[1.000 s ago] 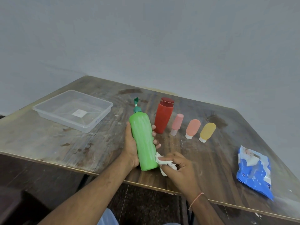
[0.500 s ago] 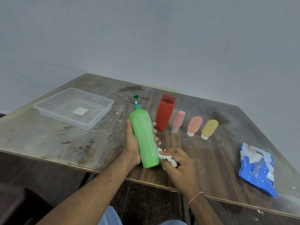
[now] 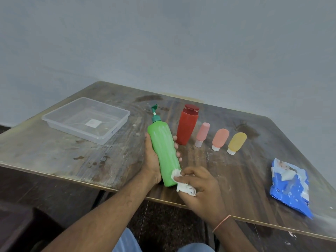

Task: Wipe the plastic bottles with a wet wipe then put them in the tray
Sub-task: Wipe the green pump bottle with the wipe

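Left hand (image 3: pixel 151 160) gripping green bottle (image 3: pixel 164 151); right hand (image 3: pixel 201 188) pinching wet wipe (image 3: pixel 183 186), seemingly touching bottle base.

You sit at a worn brown table (image 3: pixel 54 153) with dark stains, pale scuffs and a light strip along its near edge. Behind it you face a bare grey-blue wall (image 3: pixel 163 42). Under the table's near edge you see dark speckled floor (image 3: pixel 163 224). At the bottom of your view are your knees in light blue cloth (image 3: pixel 127 242).
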Motion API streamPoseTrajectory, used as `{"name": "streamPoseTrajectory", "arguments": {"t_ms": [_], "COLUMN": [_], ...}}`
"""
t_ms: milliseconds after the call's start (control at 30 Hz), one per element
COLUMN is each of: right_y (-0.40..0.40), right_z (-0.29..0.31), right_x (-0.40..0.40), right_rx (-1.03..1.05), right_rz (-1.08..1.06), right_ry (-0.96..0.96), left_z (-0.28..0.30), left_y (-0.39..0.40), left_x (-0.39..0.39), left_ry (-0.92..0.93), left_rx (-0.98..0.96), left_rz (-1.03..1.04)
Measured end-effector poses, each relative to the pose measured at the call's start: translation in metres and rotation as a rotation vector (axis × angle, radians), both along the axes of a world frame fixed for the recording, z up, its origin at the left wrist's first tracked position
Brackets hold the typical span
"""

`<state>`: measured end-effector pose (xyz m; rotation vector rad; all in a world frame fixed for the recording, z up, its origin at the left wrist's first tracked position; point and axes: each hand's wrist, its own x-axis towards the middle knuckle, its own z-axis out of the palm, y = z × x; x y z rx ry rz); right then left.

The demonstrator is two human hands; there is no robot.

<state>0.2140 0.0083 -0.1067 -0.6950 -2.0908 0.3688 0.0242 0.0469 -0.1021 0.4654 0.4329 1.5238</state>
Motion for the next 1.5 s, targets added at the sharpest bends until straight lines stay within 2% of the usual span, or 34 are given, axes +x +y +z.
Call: {"name": "streamPoseTrajectory", "arguments": {"t_ms": [133, 300, 500, 800, 1067, 1233, 1400, 1500], "right_y": [0.005, -0.012, -0.015, -0.037, -0.030, -0.036, -0.021, -0.027], "right_z": [0.009, 0.008, 0.017, 0.002, 0.021, 0.022, 0.030, 0.027], "right_x": [-0.002, -0.009, -0.018, -0.019, -0.038, -0.042, -0.049, -0.043], "right_rx": [0.101, 0.236, 0.302, 0.472, 0.396, 0.400, 0.365, 0.345], "right_rz": [-0.131, -0.010, -0.126, -0.118, -0.259, -0.228, -0.292, -0.219], "right_ry": [-0.064, -0.295, -0.367, -0.731, -0.596, -0.680, -0.559, -0.612], "left_z": [0.001, 0.002, 0.000, -0.003, -0.005, -0.009, -0.010, -0.011], "left_y": [0.000, -0.002, 0.000, 0.001, 0.005, 0.005, 0.006, 0.006], "left_x": [0.003, 0.002, 0.003, 0.004, 0.003, 0.004, 0.002, 0.004], "left_ry": [-0.008, -0.024, -0.016, 0.004, -0.003, 0.024, 0.012, 0.021], "left_rx": [-0.009, -0.014, -0.032, -0.053, -0.052, -0.030, -0.018, -0.011], "left_rz": [0.004, 0.004, 0.031, 0.068, 0.062, 0.050, 0.025, 0.035]}}
